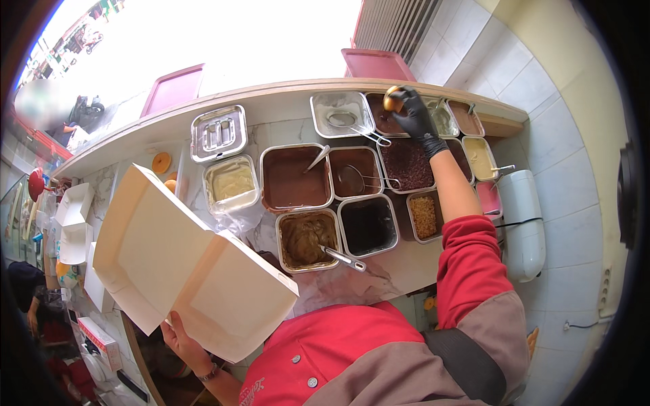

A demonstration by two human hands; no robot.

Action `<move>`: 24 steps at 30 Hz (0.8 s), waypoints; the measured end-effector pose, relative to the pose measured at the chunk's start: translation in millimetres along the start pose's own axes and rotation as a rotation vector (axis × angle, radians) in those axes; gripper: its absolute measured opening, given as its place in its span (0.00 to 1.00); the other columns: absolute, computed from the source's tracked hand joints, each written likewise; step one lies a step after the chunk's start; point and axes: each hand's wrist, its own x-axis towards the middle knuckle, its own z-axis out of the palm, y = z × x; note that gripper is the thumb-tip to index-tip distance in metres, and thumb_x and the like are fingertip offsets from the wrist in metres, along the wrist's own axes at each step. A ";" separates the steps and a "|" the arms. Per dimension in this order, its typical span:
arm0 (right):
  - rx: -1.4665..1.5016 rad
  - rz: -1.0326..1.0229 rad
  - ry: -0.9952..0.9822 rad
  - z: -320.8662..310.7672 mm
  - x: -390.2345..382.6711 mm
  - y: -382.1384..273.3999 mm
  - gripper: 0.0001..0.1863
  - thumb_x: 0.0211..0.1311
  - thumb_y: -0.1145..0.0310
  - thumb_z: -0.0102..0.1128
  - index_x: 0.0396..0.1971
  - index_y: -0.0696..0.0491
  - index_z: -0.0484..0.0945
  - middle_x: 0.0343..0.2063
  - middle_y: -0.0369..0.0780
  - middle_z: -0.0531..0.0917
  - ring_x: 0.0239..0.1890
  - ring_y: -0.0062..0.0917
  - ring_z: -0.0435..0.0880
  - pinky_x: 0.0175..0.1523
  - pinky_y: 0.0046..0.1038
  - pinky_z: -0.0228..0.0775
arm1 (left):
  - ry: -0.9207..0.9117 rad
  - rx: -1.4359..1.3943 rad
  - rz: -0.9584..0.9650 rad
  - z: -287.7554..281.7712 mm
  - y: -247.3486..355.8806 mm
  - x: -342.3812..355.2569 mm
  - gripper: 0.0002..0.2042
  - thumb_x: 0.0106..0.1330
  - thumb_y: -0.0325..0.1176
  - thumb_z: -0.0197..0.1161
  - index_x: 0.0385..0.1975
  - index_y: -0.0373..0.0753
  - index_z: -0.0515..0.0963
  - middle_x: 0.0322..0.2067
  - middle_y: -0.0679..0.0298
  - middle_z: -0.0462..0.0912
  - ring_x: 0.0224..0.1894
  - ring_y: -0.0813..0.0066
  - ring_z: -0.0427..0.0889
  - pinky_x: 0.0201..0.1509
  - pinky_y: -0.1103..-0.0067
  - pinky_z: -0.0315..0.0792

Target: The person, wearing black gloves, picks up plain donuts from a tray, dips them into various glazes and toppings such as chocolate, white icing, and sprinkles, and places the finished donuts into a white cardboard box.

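Note:
My left hand (183, 345), bare, grips the lower edge of an open white cardboard box (233, 298), its lid folded back to the left. My right hand (414, 122) wears a black glove and is closed on a golden-brown doughnut (391, 100), partly hidden by the fingers. It holds the doughnut at the far side, over a steel pan of brown coating (379, 122). Just nearer stands a pan of dark reddish-brown crumbs (406, 166), under my right wrist.
Several steel pans surround these: chocolate (291, 177), black coating (367, 227), caramel-brown cream (301, 237) with a spoon, chopped nuts (424, 218). A steel lid (218, 133) and a pale cream pan (231, 181) lie left. A wooden ledge (277, 93) runs behind; a white appliance (525, 230) stands right.

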 end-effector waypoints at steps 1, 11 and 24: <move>-0.054 0.008 0.074 0.7 -2.6 1.7 0.23 0.42 0.76 0.65 0.43 0.50 0.76 0.47 0.44 0.73 0.49 0.36 0.75 0.54 0.31 0.69 | -0.011 -0.019 -0.001 -0.6 -0.6 0.0 0.13 0.70 0.35 0.52 0.44 0.31 0.72 0.36 0.64 0.79 0.35 0.82 0.76 0.38 0.85 0.70; 1.447 1.222 -0.055 -13.1 5.3 58.9 0.24 0.67 0.60 0.39 0.55 0.62 0.63 0.53 0.51 0.72 0.54 0.36 0.74 0.56 0.38 0.71 | 0.010 -0.057 -0.022 0.8 -8.0 3.8 0.11 0.69 0.35 0.53 0.42 0.33 0.72 0.34 0.65 0.79 0.33 0.83 0.76 0.36 0.85 0.69; 0.367 0.663 -0.545 -72.5 -69.8 -48.6 0.14 0.49 0.66 0.67 0.36 0.53 0.77 0.32 0.33 0.76 0.38 0.16 0.74 0.44 0.23 0.68 | -0.089 -0.059 -0.055 14.7 -3.2 11.9 0.10 0.69 0.35 0.53 0.38 0.34 0.73 0.31 0.68 0.78 0.31 0.84 0.74 0.33 0.85 0.68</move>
